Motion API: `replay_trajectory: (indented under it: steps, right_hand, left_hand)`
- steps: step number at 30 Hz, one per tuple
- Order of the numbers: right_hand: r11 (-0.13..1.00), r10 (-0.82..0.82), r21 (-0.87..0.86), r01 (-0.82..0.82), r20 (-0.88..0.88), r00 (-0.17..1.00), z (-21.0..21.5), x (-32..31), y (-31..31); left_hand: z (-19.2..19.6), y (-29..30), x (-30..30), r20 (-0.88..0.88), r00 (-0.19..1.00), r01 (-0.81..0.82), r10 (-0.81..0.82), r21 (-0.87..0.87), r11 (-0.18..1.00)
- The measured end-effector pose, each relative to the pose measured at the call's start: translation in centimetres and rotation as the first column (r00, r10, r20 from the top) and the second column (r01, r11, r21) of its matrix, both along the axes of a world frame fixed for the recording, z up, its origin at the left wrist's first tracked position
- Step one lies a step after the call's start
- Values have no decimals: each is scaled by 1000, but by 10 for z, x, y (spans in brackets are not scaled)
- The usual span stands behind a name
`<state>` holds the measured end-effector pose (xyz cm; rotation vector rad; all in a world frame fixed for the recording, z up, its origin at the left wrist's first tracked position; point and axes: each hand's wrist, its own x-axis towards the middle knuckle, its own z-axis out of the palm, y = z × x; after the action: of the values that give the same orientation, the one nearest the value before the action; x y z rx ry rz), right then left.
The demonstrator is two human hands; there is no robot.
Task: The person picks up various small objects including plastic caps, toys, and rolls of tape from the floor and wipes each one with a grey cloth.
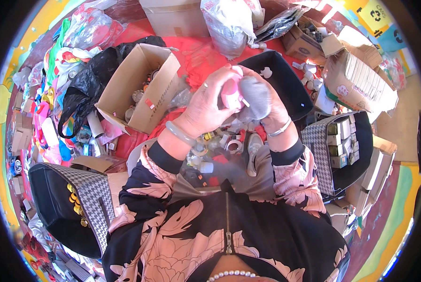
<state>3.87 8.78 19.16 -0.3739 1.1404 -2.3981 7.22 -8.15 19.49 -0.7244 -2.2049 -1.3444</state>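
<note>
Red sheeting covers part of the cluttered floor around you. Nearest, your raised hands meet in front of you: your left hand grasps a pink object, and your right hand is wrapped around a rounded grey piece just beside it; whether the two pieces are joined, you cannot tell from this view. Below them, loose small items lie between your legs. At your sides stand two checked bins, the right one holding small boxes. Farther ahead are an open cardboard box and a black bin. Beyond sits a bulging plastic bag.
</note>
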Motion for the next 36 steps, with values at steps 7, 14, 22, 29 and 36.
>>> replay_trajectory:
  steps: [7,14,22,29,36]
  right_hand:
    - [974,-219,43,221,-51,974,-9,-7,-7]
    - [977,-115,-141,161,290,950,-22,-14,-11]
    - [978,-117,-156,138,137,984,-14,4,-27]
    - [979,-144,-132,158,107,984,-18,-2,-17]
    - [979,-182,-80,185,49,982,-15,4,-25]
  left_hand:
    - [0,-2,-2,19,998,54,-54,11,998]
    - [-9,-3,-3,157,976,62,-153,470,881]
    - [-9,-12,-12,-42,969,-244,242,-81,966]
    - [-11,-7,-7,136,962,-232,237,-49,971]
    - [-8,0,-2,-102,938,-346,331,-292,892]
